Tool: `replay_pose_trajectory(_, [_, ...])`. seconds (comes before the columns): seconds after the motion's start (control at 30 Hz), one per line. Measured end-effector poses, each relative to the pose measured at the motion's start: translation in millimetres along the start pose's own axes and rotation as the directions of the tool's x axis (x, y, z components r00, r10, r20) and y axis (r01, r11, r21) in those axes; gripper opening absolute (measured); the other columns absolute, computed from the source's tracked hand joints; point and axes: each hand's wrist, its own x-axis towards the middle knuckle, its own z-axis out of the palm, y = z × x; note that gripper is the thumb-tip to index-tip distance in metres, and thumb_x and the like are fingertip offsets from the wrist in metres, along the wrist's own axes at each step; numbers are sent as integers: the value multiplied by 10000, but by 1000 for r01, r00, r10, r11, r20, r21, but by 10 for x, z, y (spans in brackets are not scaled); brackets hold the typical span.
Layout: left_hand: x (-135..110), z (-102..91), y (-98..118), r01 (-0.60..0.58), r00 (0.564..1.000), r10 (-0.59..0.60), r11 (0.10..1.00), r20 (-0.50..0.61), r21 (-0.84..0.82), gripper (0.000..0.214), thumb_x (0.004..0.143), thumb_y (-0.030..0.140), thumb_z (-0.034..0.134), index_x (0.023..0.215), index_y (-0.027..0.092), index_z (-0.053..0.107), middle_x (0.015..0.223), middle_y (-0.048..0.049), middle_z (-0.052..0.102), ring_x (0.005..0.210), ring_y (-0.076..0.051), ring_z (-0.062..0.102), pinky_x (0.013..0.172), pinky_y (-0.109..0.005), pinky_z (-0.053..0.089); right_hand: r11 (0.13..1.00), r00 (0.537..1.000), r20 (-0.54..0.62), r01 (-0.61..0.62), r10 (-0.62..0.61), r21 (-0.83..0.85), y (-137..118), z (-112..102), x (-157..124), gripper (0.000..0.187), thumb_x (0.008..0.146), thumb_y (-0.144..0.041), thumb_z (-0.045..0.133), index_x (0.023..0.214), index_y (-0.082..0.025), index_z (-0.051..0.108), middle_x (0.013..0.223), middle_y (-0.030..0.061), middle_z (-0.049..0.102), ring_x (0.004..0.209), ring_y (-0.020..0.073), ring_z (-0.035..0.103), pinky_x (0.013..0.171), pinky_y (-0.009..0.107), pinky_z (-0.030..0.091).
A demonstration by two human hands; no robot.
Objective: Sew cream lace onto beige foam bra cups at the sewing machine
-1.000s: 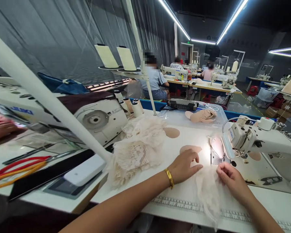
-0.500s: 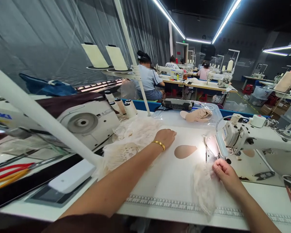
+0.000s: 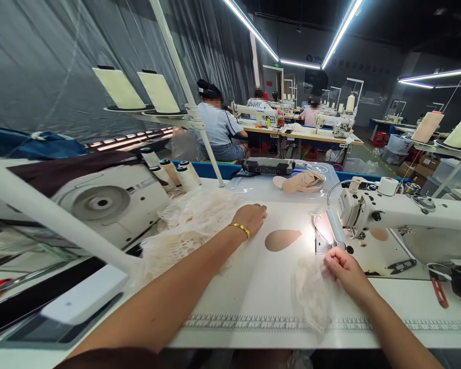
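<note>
My right hand (image 3: pixel 344 270) pinches the upper edge of a sheer cream lace piece (image 3: pixel 311 297), just in front of the sewing machine's lit needle area. The lace hangs toward the table's front edge, over the printed ruler strip (image 3: pixel 253 323). The sewing machine (image 3: pixel 399 210) stands at the right, its lamp shining on the plate. My left hand (image 3: pixel 250 218), with a gold bracelet at the wrist, rests farther back with fingers curled; what lies under them is hidden. Beside it spreads a pile of cream lace (image 3: pixel 192 215). A beige teardrop-shaped piece (image 3: pixel 282 240) lies between my hands.
A clear plastic bin lid (image 3: pixel 246 183) holds beige cut pieces (image 3: pixel 301 182) at the back. Left are a second machine (image 3: pixel 107 200), a slanted white pole (image 3: pixel 61 210) and thread cones (image 3: pixel 188 175). Thread snips (image 3: pixel 440 293) lie right. Co-workers sit beyond, one in light blue (image 3: pixel 218 125).
The view has turned slightly to the right, so everything appears shifted left. Both hands keep nearly the same places, the right one still pinching the lace.
</note>
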Motion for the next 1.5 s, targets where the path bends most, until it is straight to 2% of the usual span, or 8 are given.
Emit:
replay_pose_trajectory(0.43, [-437, -279, 210, 64, 935, -181, 933, -306, -355, 229, 913, 291, 487, 996, 191, 675, 1061, -96, 761, 986, -256, 702, 843, -336, 542, 999, 1000, 4, -26, 26, 20, -47, 9, -15, 442, 932, -662, 595, 819, -237, 549, 744, 10, 669, 725, 206, 615, 652, 318, 441])
replay_pose_trajectory(0.6, [-992, -169, 765, -78, 981, -136, 376, -138, -924, 184, 777, 349, 632, 891, 209, 595, 805, -7, 691, 732, -180, 676, 626, -276, 578, 996, 999, -10, -50, 50, 68, -14, -8, -18, 593, 938, -793, 453, 907, -220, 601, 787, 36, 685, 718, 212, 638, 646, 326, 453])
replay_pose_trajectory(0.7, [-1211, -11, 1025, -42, 995, -80, 269, -66, -962, 156, 757, 325, 643, 818, 213, 554, 737, 15, 627, 695, -165, 645, 607, -277, 572, 997, 999, 8, -32, 32, 67, -14, -21, -40, 623, 927, -817, 440, 921, -217, 607, 769, 25, 672, 681, 195, 606, 663, 326, 457])
replay_pose_trajectory(0.97, [-1189, -245, 1098, -312, 916, 355, 328, -189, -892, 544, 789, 424, 755, 1266, 247, 564, 1340, -101, 605, 1249, -271, 563, 1097, -474, 471, 951, 987, 101, 148, -124, -271, -357, 79, -247, 240, 983, -451, 611, 875, -237, 631, 726, -23, 586, 694, 169, 540, 654, 285, 420])
replay_pose_trajectory(1.2, [-999, -229, 1015, -51, 599, 775, 288, 201, -956, 342, 748, 472, 766, 932, 204, 661, 716, 41, 596, 606, -120, 513, 530, -212, 402, 847, 959, 105, 281, -262, -452, -645, -62, -468, 187, 1018, -347, 557, 882, -246, 634, 755, 0, 640, 682, 174, 571, 624, 283, 431])
replay_pose_trajectory(1.33, [-1034, -212, 854, -122, 716, 667, 410, 206, -904, 397, 824, 532, 680, 649, 194, 568, 553, 52, 450, 499, -105, 414, 465, -219, 291, 742, 901, -51, 320, -430, -589, -611, -115, -469, 194, 1031, -342, 528, 910, -255, 651, 790, 33, 695, 657, 189, 609, 589, 306, 473])
replay_pose_trajectory(1.43, [-1007, -265, 748, -454, 874, 457, 645, -167, -615, 339, 905, 401, 579, 631, 202, 549, 568, 24, 487, 539, -138, 453, 538, -256, 328, 565, 750, -63, 437, -658, -700, -502, -37, -372, 176, 1042, -247, 498, 1030, -271, 673, 892, 72, 761, 734, 216, 684, 642, 352, 537])
replay_pose_trajectory(1.5, [-972, -272, 670, -548, 806, 392, 777, -442, -309, 259, 951, 325, 511, 746, 218, 630, 662, -12, 596, 618, -177, 526, 631, -297, 386, 400, 637, 26, 515, -771, -758, -401, 8, -273, 237, 1035, -159, 489, 1126, -283, 671, 1039, 96, 787, 831, 230, 719, 695, 381, 555])
